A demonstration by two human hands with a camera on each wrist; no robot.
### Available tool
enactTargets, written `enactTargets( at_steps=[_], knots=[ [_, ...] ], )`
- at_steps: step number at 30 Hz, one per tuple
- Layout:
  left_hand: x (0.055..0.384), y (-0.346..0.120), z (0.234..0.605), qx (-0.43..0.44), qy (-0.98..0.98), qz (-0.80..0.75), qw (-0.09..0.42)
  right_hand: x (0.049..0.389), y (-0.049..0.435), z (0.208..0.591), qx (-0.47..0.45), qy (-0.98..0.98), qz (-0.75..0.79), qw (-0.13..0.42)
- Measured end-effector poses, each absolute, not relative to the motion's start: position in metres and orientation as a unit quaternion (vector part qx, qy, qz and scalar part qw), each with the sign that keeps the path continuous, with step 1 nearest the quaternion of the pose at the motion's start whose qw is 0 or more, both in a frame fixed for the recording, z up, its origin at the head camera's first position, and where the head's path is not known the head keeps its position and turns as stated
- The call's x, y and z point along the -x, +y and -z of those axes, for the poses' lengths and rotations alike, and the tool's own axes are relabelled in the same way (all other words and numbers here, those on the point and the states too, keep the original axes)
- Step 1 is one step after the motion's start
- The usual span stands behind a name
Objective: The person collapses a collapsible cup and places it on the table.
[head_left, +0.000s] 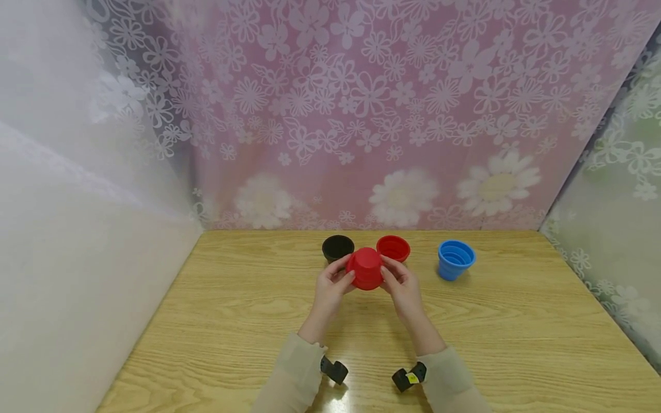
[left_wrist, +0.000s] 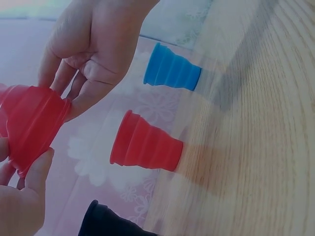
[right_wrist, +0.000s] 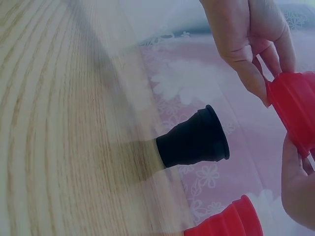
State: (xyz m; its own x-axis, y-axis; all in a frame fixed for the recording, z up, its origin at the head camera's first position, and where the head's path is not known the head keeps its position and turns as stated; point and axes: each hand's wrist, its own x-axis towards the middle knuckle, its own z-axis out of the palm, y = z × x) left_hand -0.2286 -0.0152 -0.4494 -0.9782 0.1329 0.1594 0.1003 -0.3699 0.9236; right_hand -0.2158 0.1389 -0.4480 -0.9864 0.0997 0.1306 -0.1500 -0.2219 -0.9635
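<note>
A red collapsible cup (head_left: 367,267) is up in the air between both hands, its base turned toward the head camera. My left hand (head_left: 328,288) pinches the rim on one side, thumb and fingers curled about the edge. On the opposite side my right hand (head_left: 406,288) grips the same rim. The left wrist view shows the ridged wall of the held red cup (left_wrist: 37,125) with fingers at both edges. Behind the hands, a black cup (head_left: 338,247) and a second red cup (head_left: 394,247) stand upright on the table, partly covered by the hands.
A blue collapsible cup (head_left: 455,260) stands upright to the right on the wooden table (head_left: 232,321). Pink floral cloth (head_left: 330,115) hangs behind the table's back edge, with pale sheets along both sides. Black wrist devices (head_left: 335,371) sit by the sleeves.
</note>
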Motion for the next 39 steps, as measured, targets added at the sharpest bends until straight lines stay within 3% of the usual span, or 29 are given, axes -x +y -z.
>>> enactTargets(
  at_steps=[12, 25, 39],
  knots=[
    [0.229, -0.015, 0.448, -0.098, 0.526, -0.845, 0.002, 0.211, 0.134, 0.456, -0.081, -0.582, -0.807, 0.069],
    [0.226, -0.015, 0.446, -0.115, 0.528, -0.841, 0.006, 0.210, 0.134, 0.457, -0.093, -0.579, -0.807, 0.063],
    [0.228, -0.016, 0.446, -0.074, 0.527, -0.847, -0.002, 0.212, 0.141, 0.457, -0.073, -0.555, -0.826, 0.066]
  ],
)
